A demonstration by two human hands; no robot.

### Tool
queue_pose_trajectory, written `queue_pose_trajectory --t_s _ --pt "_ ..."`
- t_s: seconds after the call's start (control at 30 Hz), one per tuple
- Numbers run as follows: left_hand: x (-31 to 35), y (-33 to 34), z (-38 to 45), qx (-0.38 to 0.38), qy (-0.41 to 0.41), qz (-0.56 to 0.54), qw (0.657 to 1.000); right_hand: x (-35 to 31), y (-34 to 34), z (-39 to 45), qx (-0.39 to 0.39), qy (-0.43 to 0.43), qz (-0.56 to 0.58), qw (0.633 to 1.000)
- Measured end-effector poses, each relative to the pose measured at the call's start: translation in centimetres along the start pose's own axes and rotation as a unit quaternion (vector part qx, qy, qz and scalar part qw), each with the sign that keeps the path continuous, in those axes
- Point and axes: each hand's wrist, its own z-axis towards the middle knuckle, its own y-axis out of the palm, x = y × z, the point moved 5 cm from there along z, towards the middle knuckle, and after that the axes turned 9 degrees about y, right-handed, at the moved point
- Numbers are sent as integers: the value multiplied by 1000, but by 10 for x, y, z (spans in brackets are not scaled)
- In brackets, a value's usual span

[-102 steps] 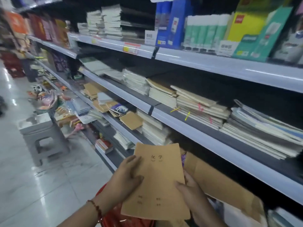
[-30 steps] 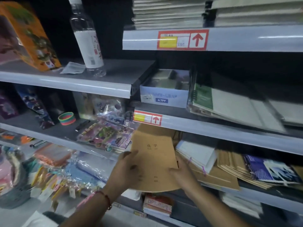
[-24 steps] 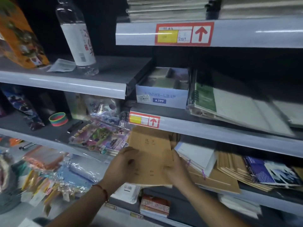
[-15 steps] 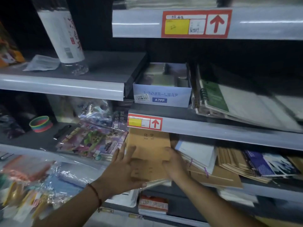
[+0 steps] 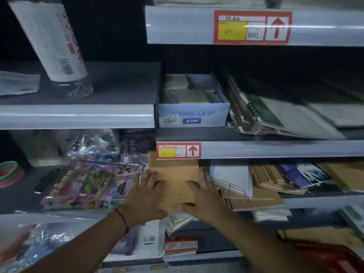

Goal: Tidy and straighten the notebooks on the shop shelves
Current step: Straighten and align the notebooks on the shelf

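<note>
Low in the frame's centre, left hand (image 5: 144,198) and right hand (image 5: 204,196), fingers flat, should push the brown notebook (image 5: 173,174) squarely back, edges aligned.

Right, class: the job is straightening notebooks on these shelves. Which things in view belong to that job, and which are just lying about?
Belong to the job:
- brown notebook, under the left hand and right hand
- brown notebook stack
- spiral notebooks

Just lying about:
- water bottle
- loose-leaf box
- rainbow ring
- toy packets
</note>
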Motion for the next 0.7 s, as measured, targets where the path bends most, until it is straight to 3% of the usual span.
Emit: queue_pose_trajectory --t_s 0.1,0.23,0.7 --pt "-6 -3 7 29 11 10 999 4 0 -1 8 -28 -51 998" --pt "-8 -4 17 20 -3 20 1000 1 -4 7 44 -61 -35 997" --pt "-14 -5 32 14 -40 -36 998 10 8 29 17 -33 -7 999"
